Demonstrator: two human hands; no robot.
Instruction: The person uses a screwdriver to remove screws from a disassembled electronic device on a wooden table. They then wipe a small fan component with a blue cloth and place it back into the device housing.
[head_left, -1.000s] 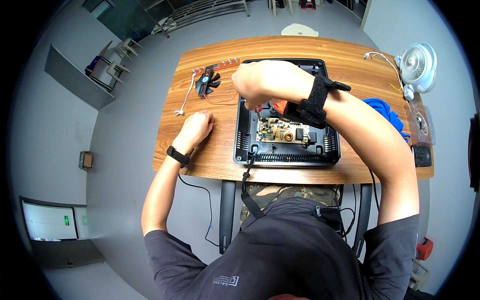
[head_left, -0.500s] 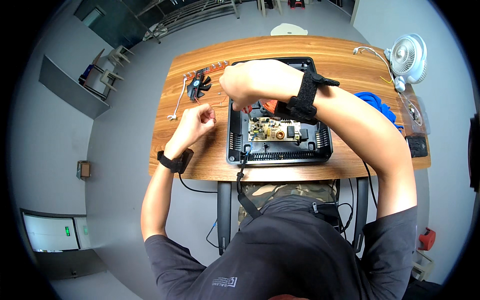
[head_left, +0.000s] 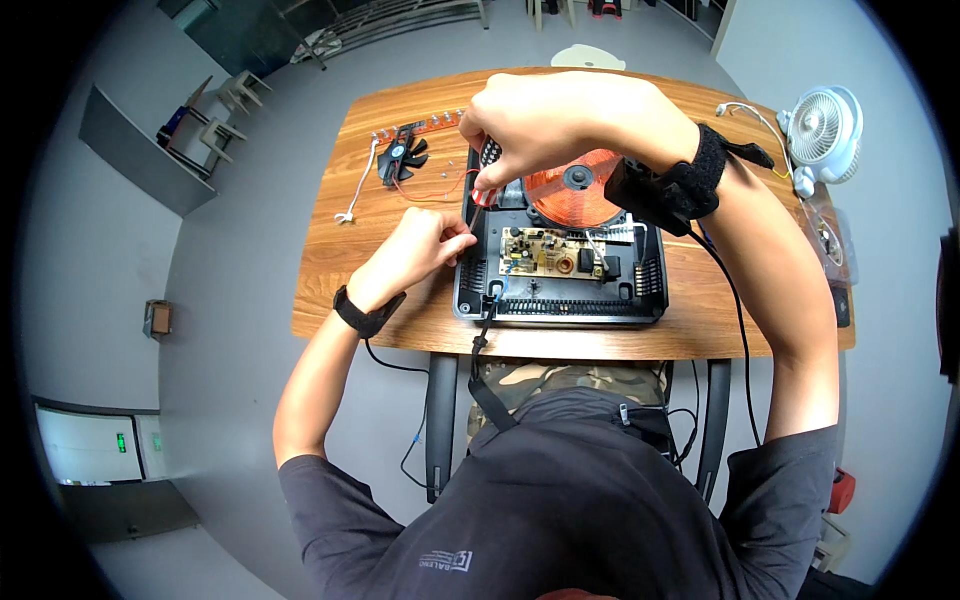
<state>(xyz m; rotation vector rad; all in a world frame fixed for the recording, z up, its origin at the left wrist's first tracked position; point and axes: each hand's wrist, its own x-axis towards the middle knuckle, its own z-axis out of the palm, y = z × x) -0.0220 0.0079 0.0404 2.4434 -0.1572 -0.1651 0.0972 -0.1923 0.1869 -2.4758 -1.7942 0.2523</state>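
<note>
My right hand [head_left: 520, 125] is closed around the red and black handle of a screwdriver [head_left: 486, 193], tilted over the left side of an opened black induction cooker base [head_left: 478, 312]. Its thin shaft slopes down to the fingertips of my left hand [head_left: 412, 252]. Those fingers are pinched together at the casing's left edge, and whatever is between them is too small to make out. In the base lie a circuit board [head_left: 545, 255] and, beyond it, a round copper coil [head_left: 570, 200], partly covered by my right hand and wrist strap.
At the table's far left sit a black cooling fan [head_left: 401, 158] with red wires, a strip-shaped board [head_left: 437, 123] and a white cable [head_left: 360, 185]. A white desk fan [head_left: 822, 130] stands at the right edge. A power cord [head_left: 484, 335] leaves the base at the front.
My right hand has lifted away to the far right with the screwdriver, uncovering more of the coil. My left hand has moved right to meet the screwdriver's tip.
</note>
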